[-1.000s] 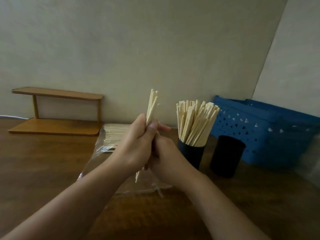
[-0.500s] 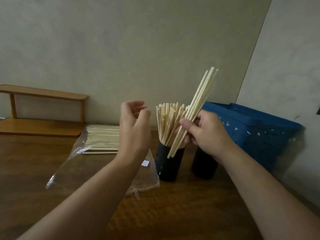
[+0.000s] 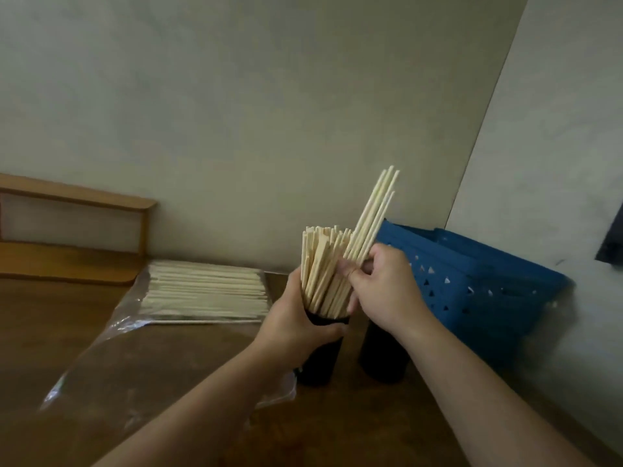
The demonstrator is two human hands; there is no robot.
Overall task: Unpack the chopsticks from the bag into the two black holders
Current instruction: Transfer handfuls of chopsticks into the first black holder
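Note:
Two black holders stand on the wooden table. The left holder (image 3: pixel 320 358) is packed with pale chopsticks (image 3: pixel 320 264), and my left hand (image 3: pixel 296 318) grips it around its rim. My right hand (image 3: pixel 381 284) pinches a small bundle of chopsticks (image 3: pixel 374 217), tilted to the right, with their lower ends down among those in the left holder. The right holder (image 3: pixel 381 358) is partly hidden behind my right forearm; its contents do not show. A clear plastic bag (image 3: pixel 135 348) lies flat to the left, with a flat layer of chopsticks (image 3: pixel 205 291) at its far end.
A blue perforated plastic basket (image 3: pixel 472 291) sits against the wall behind the right holder. A low wooden shelf (image 3: pixel 67 230) stands at the back left. The room's corner closes in on the right, next to the basket.
My left hand came down from mid-air and took hold of the left holder. My right hand lowered its bundle of chopsticks into that holder.

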